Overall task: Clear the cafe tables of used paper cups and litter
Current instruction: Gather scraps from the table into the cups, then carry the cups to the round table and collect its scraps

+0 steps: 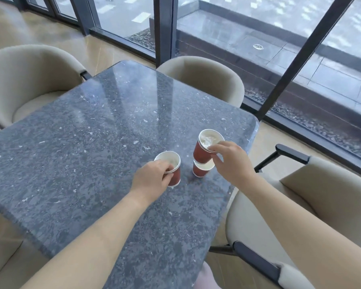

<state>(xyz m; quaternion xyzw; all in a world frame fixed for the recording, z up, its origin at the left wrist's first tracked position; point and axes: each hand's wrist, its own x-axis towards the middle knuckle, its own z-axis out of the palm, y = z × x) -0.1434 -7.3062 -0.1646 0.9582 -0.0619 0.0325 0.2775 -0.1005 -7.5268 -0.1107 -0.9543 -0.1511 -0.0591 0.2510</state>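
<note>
Grips: left hand (152, 176) holds lone cup (176, 176); right hand (229, 161) holds paper-stuffed cup (201, 152) atop third cup (199, 172).

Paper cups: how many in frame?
3. Left cup, gripped at the rim by the left hand; raised cup, pinched at the rim by the right hand; lower cup on the table, directly beneath the raised one. Others may be nested inside; cannot tell.

One dark speckled tabletop (92, 132). Three red paper cups: a first cup (172, 174) near the tabletop's middle, a second cup (200, 171) toward its right edge, and a third cup (203, 150) raised just above the second. Two hands over the tabletop: left hand (152, 176), right hand (229, 161). Three beige chairs plainly seen around the tabletop: far-left chair (29, 80), far-side chair (206, 80), right-side chair (300, 205).
</note>
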